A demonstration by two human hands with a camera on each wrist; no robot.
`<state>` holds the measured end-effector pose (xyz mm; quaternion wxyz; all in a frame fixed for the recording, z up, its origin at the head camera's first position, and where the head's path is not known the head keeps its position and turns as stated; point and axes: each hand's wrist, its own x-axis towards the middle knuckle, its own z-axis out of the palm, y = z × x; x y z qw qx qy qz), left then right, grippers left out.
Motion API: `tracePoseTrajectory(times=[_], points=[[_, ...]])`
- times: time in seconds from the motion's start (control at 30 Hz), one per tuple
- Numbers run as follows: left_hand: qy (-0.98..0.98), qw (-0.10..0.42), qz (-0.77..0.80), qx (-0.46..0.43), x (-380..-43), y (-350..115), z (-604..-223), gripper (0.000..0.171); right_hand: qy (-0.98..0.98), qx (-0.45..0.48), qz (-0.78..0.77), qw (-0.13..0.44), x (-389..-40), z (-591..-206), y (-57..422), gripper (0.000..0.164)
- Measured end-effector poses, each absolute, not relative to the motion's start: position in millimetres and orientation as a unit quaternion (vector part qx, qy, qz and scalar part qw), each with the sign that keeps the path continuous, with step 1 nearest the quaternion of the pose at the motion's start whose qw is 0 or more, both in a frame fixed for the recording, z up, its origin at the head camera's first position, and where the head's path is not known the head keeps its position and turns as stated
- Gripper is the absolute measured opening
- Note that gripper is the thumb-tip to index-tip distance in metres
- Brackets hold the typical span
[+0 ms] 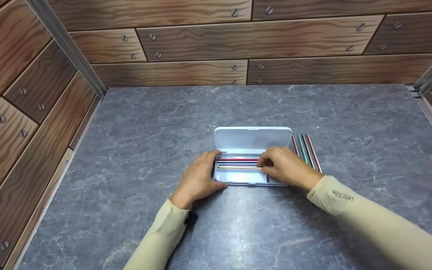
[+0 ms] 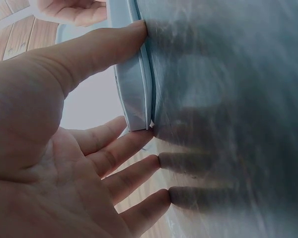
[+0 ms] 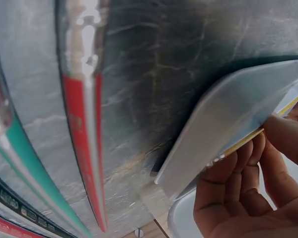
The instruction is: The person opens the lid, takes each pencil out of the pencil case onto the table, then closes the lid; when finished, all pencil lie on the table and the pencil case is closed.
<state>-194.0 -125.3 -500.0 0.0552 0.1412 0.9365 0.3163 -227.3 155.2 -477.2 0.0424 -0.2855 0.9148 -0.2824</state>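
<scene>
An open, pale translucent pencil case lies on the table with its lid raised at the back. My left hand grips the case's left end, thumb at the front edge and fingers around the back corner. In the left wrist view the thumb presses on the case wall. My right hand reaches into the right half of the case and pinches a yellow pencil between thumb and fingers. Beside that pencil lie several others, among them a red pencil; their right ends are hidden by the hand.
To the right of the case several pencils lie side by side on the grey marbled table, including a green pencil and a red pencil. Wood-patterned walls close in the back and sides.
</scene>
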Motion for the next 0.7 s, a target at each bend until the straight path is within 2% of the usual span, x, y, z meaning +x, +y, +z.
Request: tracePoseTrajectory(times=[0.23, 0.47, 0.7], points=[[0.934, 0.032, 0.320, 0.155, -193, -130, -505, 0.095, 0.917, -0.288, -0.271, 0.046, -227, -473, 154, 0.008], [0.931, 0.047, 0.328, 0.150, -193, -126, -498, 0.094, 0.916, -0.327, -0.232, -0.018, -225, -473, 166, 0.013], [0.937, 0.050, 0.317, 0.140, -194, -125, -498, 0.095, 0.907, -0.364, -0.206, -0.042, -227, -478, 170, 0.018]])
